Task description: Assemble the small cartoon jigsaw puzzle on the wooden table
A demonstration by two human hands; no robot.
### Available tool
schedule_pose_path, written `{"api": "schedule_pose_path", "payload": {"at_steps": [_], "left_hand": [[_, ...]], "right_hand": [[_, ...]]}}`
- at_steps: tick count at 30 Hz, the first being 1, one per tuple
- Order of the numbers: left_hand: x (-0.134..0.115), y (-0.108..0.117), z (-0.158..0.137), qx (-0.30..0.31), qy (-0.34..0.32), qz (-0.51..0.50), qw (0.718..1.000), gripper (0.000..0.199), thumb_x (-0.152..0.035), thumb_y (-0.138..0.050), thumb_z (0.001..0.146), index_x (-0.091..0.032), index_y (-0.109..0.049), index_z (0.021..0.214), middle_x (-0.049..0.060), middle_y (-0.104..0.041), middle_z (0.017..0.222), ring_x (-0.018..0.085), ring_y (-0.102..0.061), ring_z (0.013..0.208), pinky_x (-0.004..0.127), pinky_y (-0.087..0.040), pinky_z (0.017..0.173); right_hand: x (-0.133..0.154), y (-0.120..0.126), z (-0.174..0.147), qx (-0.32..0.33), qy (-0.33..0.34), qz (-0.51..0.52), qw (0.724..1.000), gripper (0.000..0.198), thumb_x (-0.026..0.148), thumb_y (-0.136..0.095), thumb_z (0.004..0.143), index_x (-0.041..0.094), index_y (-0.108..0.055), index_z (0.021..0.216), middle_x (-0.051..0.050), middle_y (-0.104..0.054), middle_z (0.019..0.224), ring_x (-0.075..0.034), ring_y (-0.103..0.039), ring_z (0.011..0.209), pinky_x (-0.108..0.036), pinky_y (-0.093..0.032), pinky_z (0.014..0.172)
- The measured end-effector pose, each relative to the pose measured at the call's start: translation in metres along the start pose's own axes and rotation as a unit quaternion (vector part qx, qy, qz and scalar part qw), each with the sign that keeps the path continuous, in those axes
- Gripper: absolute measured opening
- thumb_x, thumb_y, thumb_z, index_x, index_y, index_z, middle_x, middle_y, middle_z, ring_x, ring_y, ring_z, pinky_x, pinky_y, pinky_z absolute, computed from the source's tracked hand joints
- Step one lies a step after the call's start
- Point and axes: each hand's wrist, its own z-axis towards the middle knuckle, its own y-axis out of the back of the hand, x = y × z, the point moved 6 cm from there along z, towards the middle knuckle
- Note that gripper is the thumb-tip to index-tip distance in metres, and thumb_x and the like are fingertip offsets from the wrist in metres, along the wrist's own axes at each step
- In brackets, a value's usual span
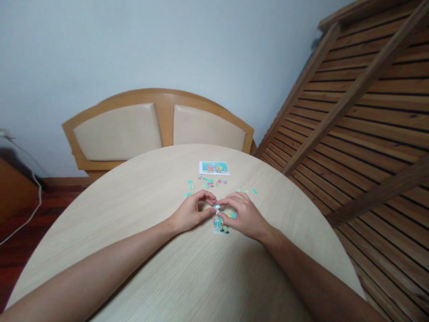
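Note:
Above the near middle of the table, my left hand [195,211] and my right hand [244,213] meet with fingertips almost touching. Between them is a small white and turquoise jigsaw puzzle piece [217,207], pinched by the thumb and fingers of both hands. Just below it lies a partly joined jigsaw puzzle [221,226] with cartoon figures; my right hand covers some of it. Whether the pinched piece touches the joined part I cannot tell. Loose puzzle pieces [210,183] are scattered beyond my hands.
A picture card [214,168] with cartoon figures lies past the loose pieces. One turquoise piece [254,191] sits apart on the right. The round table [161,268] faces a padded headboard [117,132]; a slatted wooden frame [351,112] leans at the right.

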Motion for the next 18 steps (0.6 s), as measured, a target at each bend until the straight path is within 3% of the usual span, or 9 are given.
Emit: {"api": "schedule_pose_path", "payload": {"at_steps": [3, 10, 18], "left_hand": [[-0.008, 0.001, 0.000, 0.007, -0.033, 0.059, 0.998, 0.026, -0.031, -0.072, 0.085, -0.015, -0.063, 0.104, 0.009, -0.070, 0.102, 0.021, -0.065, 0.098, 0.035, -0.050, 0.093], [-0.008, 0.001, -0.002, 0.023, -0.045, 0.124, 0.991, 0.024, -0.037, -0.071, 0.089, -0.017, -0.067, 0.100, 0.006, -0.073, 0.099, 0.020, -0.067, 0.092, 0.033, -0.050, 0.088], [-0.018, -0.004, -0.003, 0.081, -0.139, 0.256, 0.953, 0.019, -0.036, -0.061, 0.097, -0.019, -0.070, 0.095, 0.006, -0.073, 0.095, 0.019, -0.066, 0.091, 0.032, -0.048, 0.086]], "right_hand": [[-0.004, 0.002, -0.001, 0.005, -0.017, 0.007, 1.000, 0.026, 0.021, -0.074, 0.083, 0.022, -0.068, 0.108, -0.003, -0.075, 0.094, -0.022, -0.067, 0.094, -0.038, -0.042, 0.087], [-0.007, -0.001, -0.001, 0.015, -0.045, 0.032, 0.998, 0.023, 0.022, -0.072, 0.085, 0.023, -0.069, 0.108, -0.003, -0.076, 0.090, -0.022, -0.068, 0.093, -0.040, -0.043, 0.091], [-0.009, -0.007, -0.004, 0.048, -0.043, 0.051, 0.997, 0.022, 0.025, -0.070, 0.088, 0.023, -0.068, 0.110, -0.003, -0.076, 0.094, -0.022, -0.067, 0.097, -0.042, -0.041, 0.097]]}}
